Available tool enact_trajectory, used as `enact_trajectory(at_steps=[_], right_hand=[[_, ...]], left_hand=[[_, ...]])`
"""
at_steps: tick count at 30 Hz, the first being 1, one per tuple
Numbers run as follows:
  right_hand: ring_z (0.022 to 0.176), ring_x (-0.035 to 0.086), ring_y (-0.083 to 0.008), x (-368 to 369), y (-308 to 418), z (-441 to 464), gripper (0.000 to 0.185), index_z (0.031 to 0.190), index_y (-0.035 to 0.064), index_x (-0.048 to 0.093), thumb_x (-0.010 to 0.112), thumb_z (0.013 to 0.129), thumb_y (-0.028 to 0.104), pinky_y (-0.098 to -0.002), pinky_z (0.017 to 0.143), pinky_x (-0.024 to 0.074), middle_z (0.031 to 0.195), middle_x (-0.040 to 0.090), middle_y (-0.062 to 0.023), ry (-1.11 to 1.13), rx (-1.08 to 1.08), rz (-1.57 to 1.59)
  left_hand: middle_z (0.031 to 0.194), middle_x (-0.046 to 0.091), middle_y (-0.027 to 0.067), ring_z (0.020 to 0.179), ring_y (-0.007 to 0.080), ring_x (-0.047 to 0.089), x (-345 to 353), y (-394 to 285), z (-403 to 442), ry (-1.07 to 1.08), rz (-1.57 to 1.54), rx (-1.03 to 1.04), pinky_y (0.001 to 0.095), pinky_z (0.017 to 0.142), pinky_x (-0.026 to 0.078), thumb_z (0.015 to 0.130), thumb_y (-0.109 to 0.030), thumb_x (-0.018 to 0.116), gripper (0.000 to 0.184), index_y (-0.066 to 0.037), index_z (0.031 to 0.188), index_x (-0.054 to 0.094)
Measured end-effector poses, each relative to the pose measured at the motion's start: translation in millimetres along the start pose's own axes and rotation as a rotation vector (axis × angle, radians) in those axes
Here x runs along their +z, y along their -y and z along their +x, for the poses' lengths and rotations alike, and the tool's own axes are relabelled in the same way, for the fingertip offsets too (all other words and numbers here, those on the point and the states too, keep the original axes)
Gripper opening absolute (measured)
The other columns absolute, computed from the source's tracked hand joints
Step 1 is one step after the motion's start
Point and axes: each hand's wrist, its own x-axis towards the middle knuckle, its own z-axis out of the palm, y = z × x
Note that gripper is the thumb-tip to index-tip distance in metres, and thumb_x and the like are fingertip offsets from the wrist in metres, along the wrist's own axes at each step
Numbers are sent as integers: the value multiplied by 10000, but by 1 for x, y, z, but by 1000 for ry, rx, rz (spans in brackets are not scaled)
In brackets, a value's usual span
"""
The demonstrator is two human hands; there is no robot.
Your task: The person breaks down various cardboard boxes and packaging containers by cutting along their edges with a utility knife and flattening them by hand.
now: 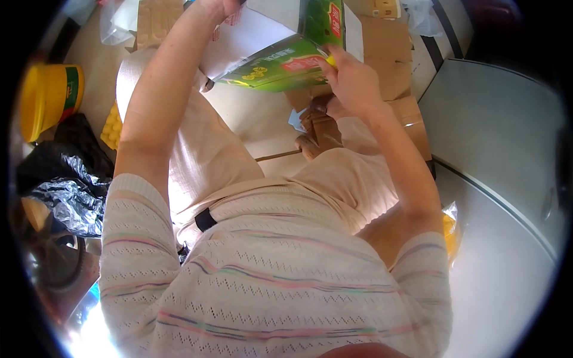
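Note:
A green and white printed cardboard box [280, 62] is tilted above my lap at the top of the head view. My right hand [353, 80] is closed on a small yellow object [331, 60] at the box's right side; most of that object is hidden by the fingers. At the box's upper left, my left hand [225, 6] is cut off by the frame's top edge, so its fingers cannot be made out.
Brown cardboard [388, 71] lies behind and below the box. On the left are a yellow bucket [51, 98], a yellow egg tray [111, 126] and black plastic bags [74, 179]. A grey cabinet-like appliance [495, 131] stands at right.

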Motion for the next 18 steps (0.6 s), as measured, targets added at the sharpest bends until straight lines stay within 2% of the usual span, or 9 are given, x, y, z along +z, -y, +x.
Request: enact_trajectory(at_steps=[3,6,10,13,16,18], right_hand=[[701,596,-321,-1,0,0,301,1074,67,456,434,891,305,-415,596,479,846,601,-135,13,-50,-35],[710,594,-321,-1,-1,0,288,1058,64,457,435,890,296,-418,607,479,851,598,-134,23,-65,-26],[726,594,-336,1,-3,1,337,1120,88,478,486,868,312,-407,621,475,833,619,-155,2,-30,-18],[726,593,-341,0,-4,3,339,1120,82,476,480,869,310,-415,625,473,815,617,-162,15,-13,-14],[739,593,-338,-1,-3,6,302,1080,64,465,466,871,281,-427,636,470,806,612,-165,63,24,-21],[758,595,-320,-7,4,10,228,1001,34,448,451,870,220,-437,651,467,807,605,-159,132,71,-19]], left_hand=[[1001,598,177,825,294,572,2,2,3,10,-16,9,411,645,453,807,-291,560,406,20,1068,527],[1017,597,158,824,274,574,-3,13,19,98,-121,54,388,643,453,803,-325,573,446,14,1087,518],[1049,594,118,846,229,575,4,6,-5,234,-70,173,338,695,450,772,-419,608,568,-5,1145,494],[1067,589,92,892,201,570,-10,7,-19,258,327,77,301,764,439,739,-447,645,656,-16,1199,463],[1051,598,91,921,186,564,5,3,-49,524,411,383,278,782,436,733,-423,661,648,-10,1196,475],[1041,604,99,936,182,563,13,4,-48,304,559,385,276,796,433,741,-378,655,573,-8,1155,516]])
